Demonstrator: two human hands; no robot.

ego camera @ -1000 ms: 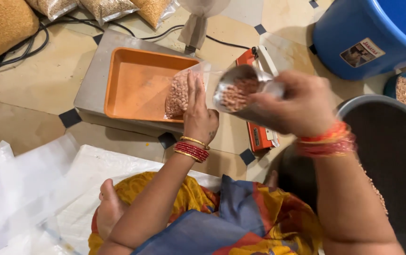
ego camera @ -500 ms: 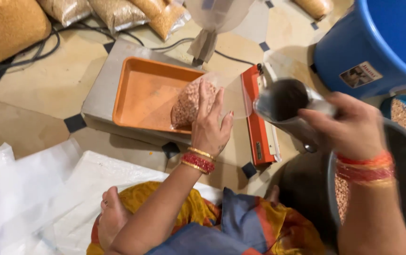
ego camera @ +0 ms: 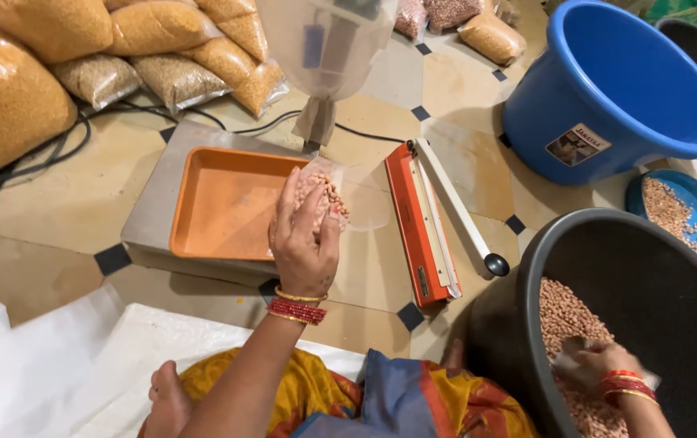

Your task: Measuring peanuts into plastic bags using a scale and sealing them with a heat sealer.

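**Inspector A:** Head view. Left hand (ego camera: 304, 243)?

**Inspector B:** Fingers curled around a clear plastic bag of peanuts (ego camera: 322, 199), holding it upright at the right edge of the orange tray (ego camera: 223, 207). The tray sits on a grey metal scale (ego camera: 154, 203) on the tiled floor.

**Inspector A:** Right hand (ego camera: 596, 365)?

**Inspector B:** Down inside the black tub (ego camera: 543, 259), resting on the loose peanuts (ego camera: 563, 316). Fingers are closed about something pale; what it is I cannot tell, it is largely hidden.

**Inspector A:** Between the two hands?

**Inspector B:** An orange heat sealer (ego camera: 421, 219) with its white arm raised at an angle, lying just right of the scale.

**Inspector A:** Surroundings?

**Inspector B:** A blue bucket (ego camera: 608, 89) stands upper right, well apart from the bag. A blue plate of grains (ego camera: 685, 219) lies beside the tub. Filled sacks of yellow grain (ego camera: 8, 97) are stacked upper left, with black cables (ego camera: 48, 154) running past them. White sheets (ego camera: 64, 365) cover the floor at lower left.
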